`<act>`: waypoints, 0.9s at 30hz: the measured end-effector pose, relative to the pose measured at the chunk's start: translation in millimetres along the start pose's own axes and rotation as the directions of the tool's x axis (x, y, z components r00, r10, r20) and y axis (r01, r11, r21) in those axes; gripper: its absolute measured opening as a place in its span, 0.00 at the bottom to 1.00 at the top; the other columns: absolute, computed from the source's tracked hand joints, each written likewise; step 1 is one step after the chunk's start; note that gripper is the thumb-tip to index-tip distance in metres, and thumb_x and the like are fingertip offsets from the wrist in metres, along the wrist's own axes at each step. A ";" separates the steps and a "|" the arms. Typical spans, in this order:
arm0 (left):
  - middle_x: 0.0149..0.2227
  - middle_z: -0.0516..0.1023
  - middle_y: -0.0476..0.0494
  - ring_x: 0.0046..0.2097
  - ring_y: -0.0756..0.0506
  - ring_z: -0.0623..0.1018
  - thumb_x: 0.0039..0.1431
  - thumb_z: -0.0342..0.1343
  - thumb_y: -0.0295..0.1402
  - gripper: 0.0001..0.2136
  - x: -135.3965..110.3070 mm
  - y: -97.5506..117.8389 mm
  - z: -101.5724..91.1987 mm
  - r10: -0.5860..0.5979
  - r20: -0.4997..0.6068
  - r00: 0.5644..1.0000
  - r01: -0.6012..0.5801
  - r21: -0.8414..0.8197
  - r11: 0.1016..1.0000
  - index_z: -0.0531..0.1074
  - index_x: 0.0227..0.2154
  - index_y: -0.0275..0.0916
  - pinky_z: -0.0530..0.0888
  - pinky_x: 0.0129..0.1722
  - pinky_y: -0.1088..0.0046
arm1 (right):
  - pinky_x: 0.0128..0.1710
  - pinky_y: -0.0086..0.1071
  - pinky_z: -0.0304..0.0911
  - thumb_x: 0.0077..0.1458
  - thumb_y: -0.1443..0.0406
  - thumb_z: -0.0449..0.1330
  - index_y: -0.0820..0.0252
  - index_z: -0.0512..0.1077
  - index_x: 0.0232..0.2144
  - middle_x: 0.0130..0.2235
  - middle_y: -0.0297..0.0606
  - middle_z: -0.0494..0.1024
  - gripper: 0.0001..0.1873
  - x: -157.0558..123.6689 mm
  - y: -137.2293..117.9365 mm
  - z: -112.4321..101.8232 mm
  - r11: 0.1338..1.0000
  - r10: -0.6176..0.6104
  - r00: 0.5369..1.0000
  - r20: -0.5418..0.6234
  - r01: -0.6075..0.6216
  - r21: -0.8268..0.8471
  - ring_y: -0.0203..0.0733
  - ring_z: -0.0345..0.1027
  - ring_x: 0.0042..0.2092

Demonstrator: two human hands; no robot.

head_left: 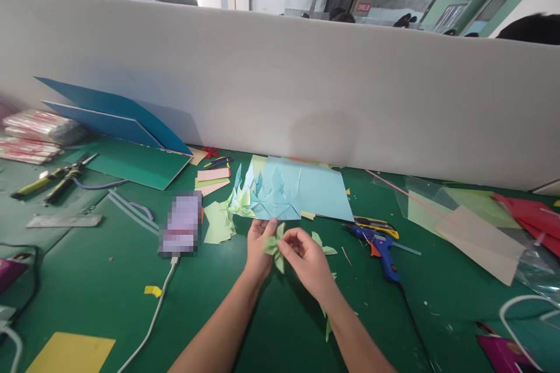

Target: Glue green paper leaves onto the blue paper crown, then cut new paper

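My left hand (260, 245) and my right hand (304, 252) meet at the middle of the green table, both closed on a light green paper flower (276, 246) with pointed petals. My right fingertips pinch it near its centre, while the left fingers hold its left side. Just beyond stand folded light blue paper shapes (275, 192), with green paper pieces (242, 201) at their left end. Light blue sheets (324, 192) lie behind them. More green paper petals (324, 243) rest right of my right hand, and one piece (328, 329) shows by my right forearm.
To the right lie a blue hot glue gun (382, 250) and a yellow utility knife (378, 226). A phone (180, 224) with a white cable (160, 297), green paper slips (219, 222) and pliers (65, 178) are at left. A pale partition (280, 87) closes the back.
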State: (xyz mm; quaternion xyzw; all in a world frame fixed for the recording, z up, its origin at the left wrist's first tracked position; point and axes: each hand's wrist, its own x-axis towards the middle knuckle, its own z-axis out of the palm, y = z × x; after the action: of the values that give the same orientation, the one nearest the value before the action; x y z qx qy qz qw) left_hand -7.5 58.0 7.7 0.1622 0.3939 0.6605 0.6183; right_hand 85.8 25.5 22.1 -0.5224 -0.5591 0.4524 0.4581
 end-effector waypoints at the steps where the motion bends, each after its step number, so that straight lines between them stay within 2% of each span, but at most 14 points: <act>1: 0.23 0.75 0.53 0.27 0.52 0.76 0.33 0.69 0.33 0.15 -0.2 0.2 0.1 -0.012 -0.012 1.000 0.012 0.003 1.000 0.69 0.24 0.37 0.73 0.34 0.75 | 0.26 0.30 0.62 0.52 0.53 0.56 0.57 0.66 0.27 0.25 0.33 0.69 0.14 -2.1 0.6 2.1 0.999 -0.011 1.000 0.026 0.012 -0.047 0.37 0.63 0.26; 5: 0.23 0.74 0.54 0.25 0.53 0.75 0.34 0.69 0.34 0.16 0.0 2.5 -1.1 -0.075 -0.005 0.997 0.075 0.005 0.997 0.68 0.25 0.38 0.72 0.31 0.77 | 0.29 0.31 0.64 0.59 0.59 0.50 0.57 0.68 0.32 0.30 0.36 0.73 0.10 -6.1 -0.4 -1.8 0.977 -0.106 0.988 0.113 0.124 -0.173 0.40 0.68 0.30; 8: 0.21 0.72 0.54 0.23 0.54 0.73 0.35 0.68 0.34 0.15 0.9 4.5 -2.7 -0.118 0.031 0.993 0.118 0.002 0.993 0.66 0.22 0.38 0.70 0.29 0.78 | 0.33 0.34 0.65 0.60 0.66 0.48 0.55 0.69 0.35 0.32 0.37 0.75 0.09 -4.0 -0.9 -7.3 0.890 -0.275 0.935 0.222 0.335 -0.308 0.41 0.69 0.34; 10: 0.20 0.71 0.55 0.23 0.54 0.72 0.36 0.68 0.34 0.15 1.2 5.4 -3.5 -0.128 0.040 0.991 0.128 0.005 0.992 0.65 0.21 0.38 0.69 0.28 0.78 | 0.35 0.36 0.66 0.60 0.68 0.49 0.54 0.69 0.35 0.33 0.38 0.75 0.09 -0.9 0.3 -8.8 0.778 -0.406 0.878 0.254 0.478 -0.407 0.43 0.69 0.36; 14: 0.20 0.71 0.54 0.23 0.53 0.71 0.37 0.67 0.34 0.14 1.7 7.0 -4.0 -0.146 0.051 0.988 0.146 0.012 0.989 0.64 0.19 0.39 0.68 0.26 0.78 | 0.41 0.41 0.66 0.59 0.70 0.50 0.55 0.68 0.35 0.38 0.41 0.75 0.08 6.5 3.4 -10.5 0.579 -0.609 0.747 0.265 0.648 -0.495 0.45 0.67 0.42; 18: 0.19 0.70 0.55 0.23 0.53 0.71 0.35 0.68 0.33 0.15 2.7 8.5 -2.9 -0.169 0.045 0.985 0.169 0.006 0.986 0.64 0.18 0.39 0.67 0.25 0.79 | 0.42 0.39 0.66 0.59 0.73 0.46 0.54 0.69 0.38 0.42 0.42 0.75 0.14 13.4 3.0 -16.2 0.369 -0.667 0.592 0.452 0.790 -0.490 0.44 0.67 0.45; 20: 0.18 0.69 0.56 0.22 0.54 0.71 0.33 0.68 0.33 0.16 2.8 9.0 -2.1 -0.176 0.044 0.983 0.176 -0.002 0.984 0.62 0.17 0.39 0.67 0.25 0.79 | 0.42 0.38 0.66 0.58 0.75 0.45 0.55 0.69 0.39 0.43 0.42 0.75 0.17 16.1 1.7 -19.0 0.301 -0.662 0.546 0.513 0.821 -0.486 0.44 0.67 0.46; 23: 0.18 0.69 0.56 0.22 0.54 0.71 0.31 0.69 0.34 0.18 2.1 9.4 -1.3 -0.185 0.050 0.981 0.185 -0.007 0.983 0.61 0.17 0.39 0.67 0.24 0.79 | 0.41 0.37 0.66 0.58 0.75 0.45 0.55 0.70 0.40 0.41 0.42 0.75 0.17 18.3 -0.2 -20.7 0.268 -0.658 0.525 0.540 0.833 -0.483 0.43 0.68 0.44; 27: 0.16 0.68 0.57 0.20 0.54 0.70 0.32 0.69 0.33 0.18 1.8 9.3 -0.8 -0.181 0.054 0.982 0.182 -0.006 0.983 0.61 0.17 0.39 0.66 0.22 0.79 | 0.38 0.36 0.65 0.60 0.73 0.46 0.54 0.69 0.40 0.39 0.40 0.75 0.16 17.8 0.1 -18.8 0.273 -0.675 0.529 0.515 0.827 -0.492 0.41 0.68 0.40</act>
State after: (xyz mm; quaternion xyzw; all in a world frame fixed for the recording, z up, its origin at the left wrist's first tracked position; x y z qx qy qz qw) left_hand -14.8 60.1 13.4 0.1397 0.3869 0.5990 0.6871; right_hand 103.7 43.8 25.9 -0.2720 -0.9055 -0.0141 0.3255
